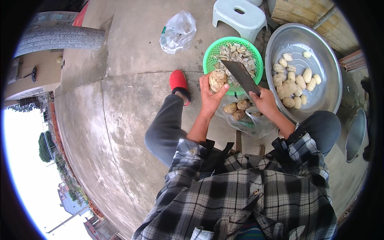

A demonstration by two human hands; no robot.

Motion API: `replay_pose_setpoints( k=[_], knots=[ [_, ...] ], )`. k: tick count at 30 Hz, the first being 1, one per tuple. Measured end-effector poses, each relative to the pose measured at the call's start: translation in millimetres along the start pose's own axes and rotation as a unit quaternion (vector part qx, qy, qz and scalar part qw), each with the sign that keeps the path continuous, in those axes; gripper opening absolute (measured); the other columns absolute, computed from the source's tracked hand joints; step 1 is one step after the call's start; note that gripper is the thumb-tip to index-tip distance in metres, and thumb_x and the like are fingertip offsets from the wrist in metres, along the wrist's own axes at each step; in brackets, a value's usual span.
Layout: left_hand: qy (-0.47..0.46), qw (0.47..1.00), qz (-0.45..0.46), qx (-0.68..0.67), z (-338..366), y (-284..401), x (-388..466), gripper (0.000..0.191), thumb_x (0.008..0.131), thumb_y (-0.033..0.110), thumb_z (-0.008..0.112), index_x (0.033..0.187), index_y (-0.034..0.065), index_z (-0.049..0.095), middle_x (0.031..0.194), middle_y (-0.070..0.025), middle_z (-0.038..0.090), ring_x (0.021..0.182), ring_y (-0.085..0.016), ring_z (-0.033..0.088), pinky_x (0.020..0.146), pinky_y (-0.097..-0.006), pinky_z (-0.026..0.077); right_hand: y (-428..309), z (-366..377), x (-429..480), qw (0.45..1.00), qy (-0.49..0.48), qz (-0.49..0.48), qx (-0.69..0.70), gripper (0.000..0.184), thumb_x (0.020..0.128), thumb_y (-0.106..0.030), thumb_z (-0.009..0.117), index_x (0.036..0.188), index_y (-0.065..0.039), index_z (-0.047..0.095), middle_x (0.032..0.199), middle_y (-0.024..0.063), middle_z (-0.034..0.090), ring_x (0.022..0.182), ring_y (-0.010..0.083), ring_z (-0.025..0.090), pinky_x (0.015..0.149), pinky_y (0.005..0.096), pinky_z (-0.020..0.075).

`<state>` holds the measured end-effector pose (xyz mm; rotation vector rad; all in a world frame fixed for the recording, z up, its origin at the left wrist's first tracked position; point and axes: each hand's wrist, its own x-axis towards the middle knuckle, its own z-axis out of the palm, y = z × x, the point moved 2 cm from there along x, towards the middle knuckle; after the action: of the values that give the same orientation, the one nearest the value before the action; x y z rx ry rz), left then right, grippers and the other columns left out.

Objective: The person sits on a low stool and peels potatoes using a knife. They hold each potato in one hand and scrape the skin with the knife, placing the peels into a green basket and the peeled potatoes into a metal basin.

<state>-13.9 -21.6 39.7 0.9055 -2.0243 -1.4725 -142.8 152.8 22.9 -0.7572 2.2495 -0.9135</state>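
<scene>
My left hand [210,94] holds a brownish lotus root segment [218,80] over the near left edge of a green plastic basket [207,57]. In my right hand [265,102] is a cleaver [241,76] with a dark, broad blade, which points up and left over the basket. Pale trimmings and peelings [240,55] lie in the basket. Below my hands, a clear plastic bag [255,127] holds several unpeeled lotus root segments [238,115]. A large metal basin [327,99] at the right contains several pale, peeled pieces [289,87].
A white plastic stool [240,15] stands behind the basket. Another clear plastic bag [178,32] lies on the concrete floor [144,45]. A metal bucket [355,135] is beyond my right knee. My red shoe [178,81] is left of the basket.
</scene>
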Motion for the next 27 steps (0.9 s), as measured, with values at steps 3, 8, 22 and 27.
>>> replay_pose_setpoints(
  k=[3, 8, 22, 27],
  knots=[
    [-0.037, 0.963, -0.119, -0.240, 1.7, -0.3, -0.5, 0.055, 0.077, 0.018, 0.077, 0.122, 0.0096, 0.047, 0.115, -0.0037, 0.047, 0.105, -0.016, 0.052, 0.094, -0.0303, 0.042, -9.4, -6.2, -2.8, 0.999, 0.021, -0.008, 0.046, 0.032, 0.086, -0.027, 0.059, 0.103, 0.000, 0.064, 0.068, 0.0213, 0.061, 0.065, 0.0376, 0.061, 0.060, 0.0427, 0.0455],
    [-0.033, 0.926, -0.127, -0.353, 4.4, 11.6, -1.4, 0.064, 0.077, 0.007, 0.075, 0.128, 0.0120, 0.036, 0.119, -0.0057, 0.051, 0.109, -0.018, 0.053, 0.093, -0.0322, 0.045, -20.8, -15.8, -11.2, 0.990, 0.063, -0.023, 0.126, 0.034, 0.087, -0.028, 0.060, 0.104, 0.001, 0.063, 0.066, 0.0194, 0.061, 0.060, 0.0325, 0.062, 0.056, 0.0372, 0.0440],
    [-0.062, 0.947, -0.132, -0.286, 22.2, 7.7, -3.3, 0.065, 0.072, 0.013, 0.081, 0.119, 0.0068, 0.036, 0.115, -0.0081, 0.056, 0.105, -0.017, 0.055, 0.090, -0.0307, 0.045, -31.2, -33.9, -28.3, 0.953, 0.149, -0.260, 0.055, 0.046, 0.067, 0.001, 0.057, 0.111, -0.011, 0.064, 0.090, 0.0144, 0.066, 0.075, 0.0338, 0.064, 0.065, 0.0376, 0.0519],
    [-0.155, 0.982, -0.111, -0.009, 18.5, 1.1, -0.8, 0.070, 0.072, 0.010, 0.079, 0.128, 0.0027, 0.038, 0.112, -0.0070, 0.060, 0.101, -0.015, 0.058, 0.086, -0.0284, 0.047, -30.1, -37.4, -31.2, 0.959, 0.130, -0.251, -0.009, 0.048, 0.067, -0.001, 0.055, 0.112, -0.014, 0.063, 0.083, 0.0109, 0.065, 0.069, 0.0328, 0.062, 0.059, 0.0390, 0.0502]
  ],
)
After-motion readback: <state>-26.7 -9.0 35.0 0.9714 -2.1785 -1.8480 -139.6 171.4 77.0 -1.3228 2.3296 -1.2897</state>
